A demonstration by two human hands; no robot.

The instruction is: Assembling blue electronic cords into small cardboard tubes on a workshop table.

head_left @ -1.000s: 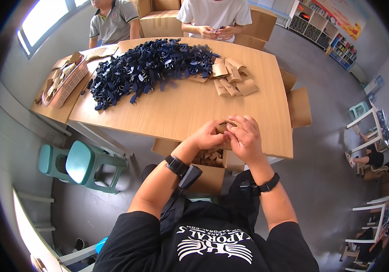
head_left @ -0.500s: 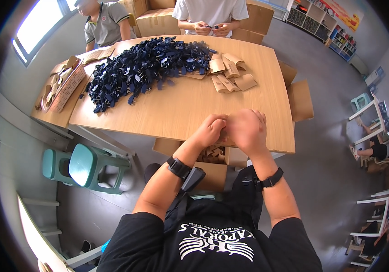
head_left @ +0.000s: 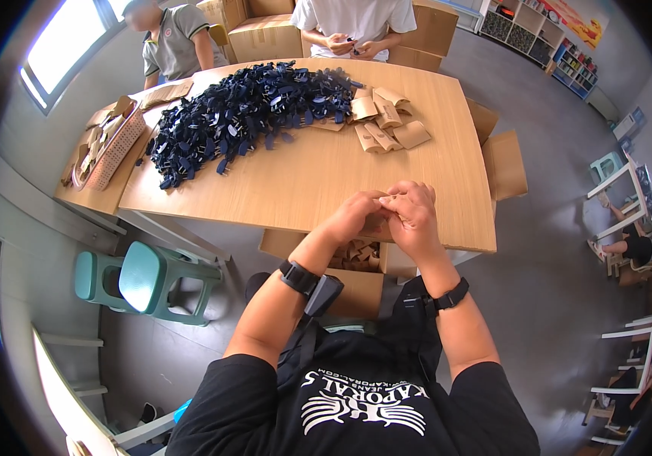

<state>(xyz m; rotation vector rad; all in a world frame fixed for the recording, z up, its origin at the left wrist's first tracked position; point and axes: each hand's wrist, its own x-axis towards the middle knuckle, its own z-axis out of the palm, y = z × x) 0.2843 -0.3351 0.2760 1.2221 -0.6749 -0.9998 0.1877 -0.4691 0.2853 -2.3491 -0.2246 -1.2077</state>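
Note:
My left hand (head_left: 354,215) and my right hand (head_left: 414,218) meet just above the front edge of the wooden table (head_left: 295,182). Both have their fingers bent, fingertips pressed together. Whatever is pinched between them is hidden by the fingers. Beyond them, toward the right, lies a small heap of brown cardboard pillow-shaped packs (head_left: 388,114). A large pile of small dark blue pieces (head_left: 235,125) spreads over the table's far left and middle. Below my hands stands an open cardboard box (head_left: 356,287) with brown cardboard pieces inside.
A pink basket (head_left: 117,156) of brown cardboard pieces is at the table's left end. Green stools (head_left: 147,277) stand on the left floor. Across the table, a person in a white shirt (head_left: 352,19) handles something small; another person in grey (head_left: 181,38) sits at the far left.
My right hand, blurred before, now shows clearly, its fingers drawn in against my left hand's. The person across the table has lowered one hand a little.

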